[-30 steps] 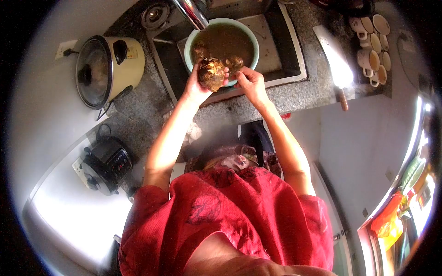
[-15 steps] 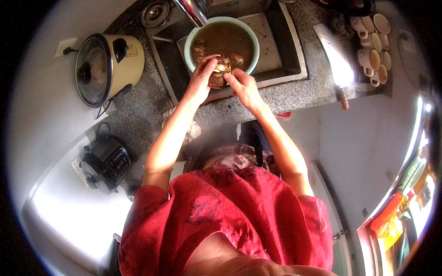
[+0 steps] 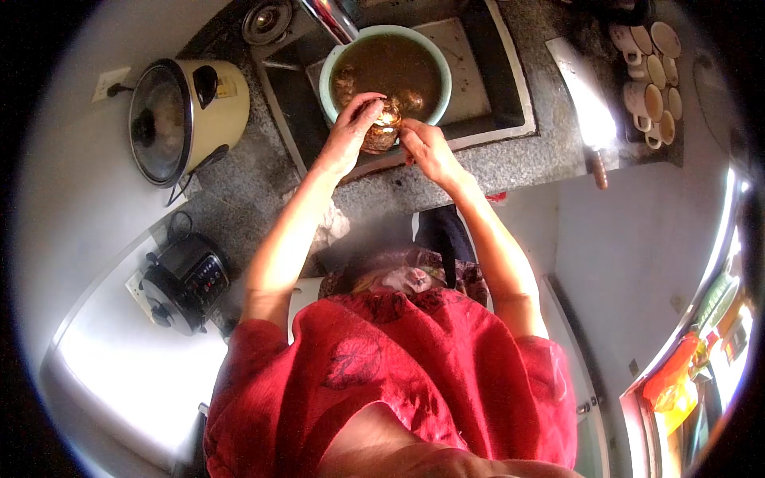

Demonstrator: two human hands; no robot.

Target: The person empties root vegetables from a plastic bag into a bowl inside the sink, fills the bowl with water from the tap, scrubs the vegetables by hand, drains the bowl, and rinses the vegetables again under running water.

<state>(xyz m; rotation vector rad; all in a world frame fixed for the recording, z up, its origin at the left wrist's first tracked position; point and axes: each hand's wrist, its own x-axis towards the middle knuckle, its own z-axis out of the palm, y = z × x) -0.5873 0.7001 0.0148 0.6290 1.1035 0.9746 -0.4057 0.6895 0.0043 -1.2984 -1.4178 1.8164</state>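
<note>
A brown, wet, roundish lump [image 3: 386, 127] glistens over the near rim of a pale green basin [image 3: 445, 88]; its kind is not clear. My left hand [image 3: 349, 131] is closed around the lump's left side, thumb on top. At its right edge, the fingers of my right hand [image 3: 426, 146] are pinched together, touching or nearly touching it. Whatever is between those fingers is hidden. Murky brown water [image 3: 390, 64] fills the basin, with more brown lumps [image 3: 344, 84] showing at its left and near side.
The basin stands in a sink [image 3: 490, 60] under a metal faucet [image 3: 331, 20]. To the right lie a cleaver [image 3: 586, 103] with a wooden handle and several cups [image 3: 649, 95]. A cream slow cooker [image 3: 215, 88] and a black appliance [image 3: 187, 275] stand left.
My right hand has shifted slightly right and down, from pressing its thumb on the lump to a pinch at its edge. The lump shows more of its surface.
</note>
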